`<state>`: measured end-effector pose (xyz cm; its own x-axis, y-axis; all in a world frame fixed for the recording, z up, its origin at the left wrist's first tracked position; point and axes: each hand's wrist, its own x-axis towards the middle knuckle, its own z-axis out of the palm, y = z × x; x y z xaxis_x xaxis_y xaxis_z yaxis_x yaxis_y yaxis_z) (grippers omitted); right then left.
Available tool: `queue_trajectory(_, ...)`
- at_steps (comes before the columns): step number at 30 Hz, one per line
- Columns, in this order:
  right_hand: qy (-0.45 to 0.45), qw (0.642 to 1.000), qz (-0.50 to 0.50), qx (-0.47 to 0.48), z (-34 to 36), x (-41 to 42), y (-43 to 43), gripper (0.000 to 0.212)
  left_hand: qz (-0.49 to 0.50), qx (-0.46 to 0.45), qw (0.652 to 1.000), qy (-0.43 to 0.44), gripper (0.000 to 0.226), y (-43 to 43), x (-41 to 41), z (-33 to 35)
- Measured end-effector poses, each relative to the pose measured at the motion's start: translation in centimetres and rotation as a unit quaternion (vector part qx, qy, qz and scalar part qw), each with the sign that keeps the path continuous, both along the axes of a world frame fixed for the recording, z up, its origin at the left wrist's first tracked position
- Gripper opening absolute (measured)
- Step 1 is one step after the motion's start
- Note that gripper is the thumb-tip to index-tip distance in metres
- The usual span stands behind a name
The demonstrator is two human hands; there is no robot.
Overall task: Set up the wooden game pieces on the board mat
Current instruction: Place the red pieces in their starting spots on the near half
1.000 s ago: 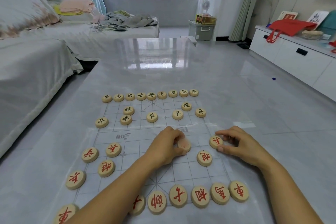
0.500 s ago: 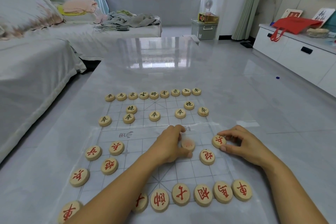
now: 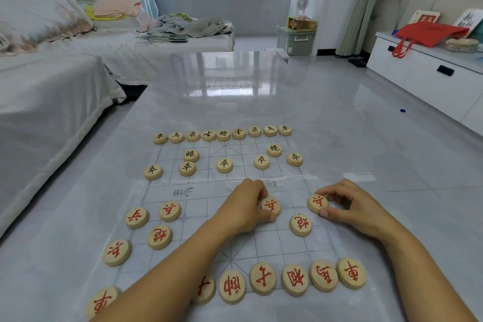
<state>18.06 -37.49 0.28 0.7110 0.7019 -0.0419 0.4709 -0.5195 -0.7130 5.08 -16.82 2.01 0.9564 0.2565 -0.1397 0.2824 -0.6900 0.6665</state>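
Observation:
A clear board mat [image 3: 235, 246] with a printed grid lies on the grey table. Black-lettered wooden discs stand in rows at its far side, among them a middle one [image 3: 224, 165]. Red-lettered discs sit along the near side. My left hand [image 3: 244, 208] pinches a red-lettered disc [image 3: 271, 205] lying face up on the mat's middle. My right hand [image 3: 355, 208] holds another red disc [image 3: 317, 202] at the mat's right edge between thumb and fingers. A red cannon disc [image 3: 300, 224] lies between the hands. My left forearm hides some near-row pieces.
A covered sofa [image 3: 52, 102] runs along the left of the table. A white cabinet [image 3: 431, 78] with a red bag [image 3: 428, 32] stands at the right. One red disc [image 3: 116, 252] sits off the mat's left edge. A storage box [image 3: 295, 39] stands by the window.
The disc under my left hand now lies face up with its red character showing; earlier it looked blank. Both hands stayed nearly in place. The camera tilted slightly.

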Motion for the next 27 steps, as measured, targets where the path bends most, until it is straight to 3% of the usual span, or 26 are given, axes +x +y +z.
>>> queue_trajectory(7,0.009,1.0,0.0,0.011,0.0,0.0,-0.1,0.031,-0.011,-0.006,1.0,-0.02,0.035,0.0,0.0,-0.2)
queue_trajectory(14,0.012,1.0,0.007,-0.004,0.2,-0.1,0.0,0.032,0.006,-0.007,1.0,-0.018,0.037,-0.3,0.0,-0.2)
queue_trajectory(17,0.011,1.0,0.007,-0.009,0.4,-0.1,-0.1,0.033,0.003,-0.01,1.0,-0.012,0.047,-0.5,-0.1,-0.1)
queue_trajectory(18,0.012,1.0,0.006,-0.012,0.5,-0.2,-0.1,0.038,0.002,-0.013,1.0,-0.016,0.053,-0.3,-0.4,0.2)
queue_trajectory(20,0.01,1.0,0.0,-0.009,0.6,-0.3,-0.2,0.072,0.007,-0.014,0.999,-0.037,0.058,0.7,-1.5,1.0)
queue_trajectory(22,0.021,1.0,-0.017,0.013,0.6,-0.3,-0.3,0.091,0.021,0.0,0.998,-0.065,0.052,3.4,-3.6,2.1)
queue_trajectory(24,0.033,0.998,-0.024,0.041,1.0,-0.5,-0.3,0.08,0.062,0.022,0.995,-0.08,0.041,7.4,-6.6,3.0)
queue_trajectory(27,-0.025,0.996,-0.061,0.067,2.6,-1.1,0.9,0.016,0.17,0.076,0.981,-0.056,0.027,13.6,-11.5,3.8)
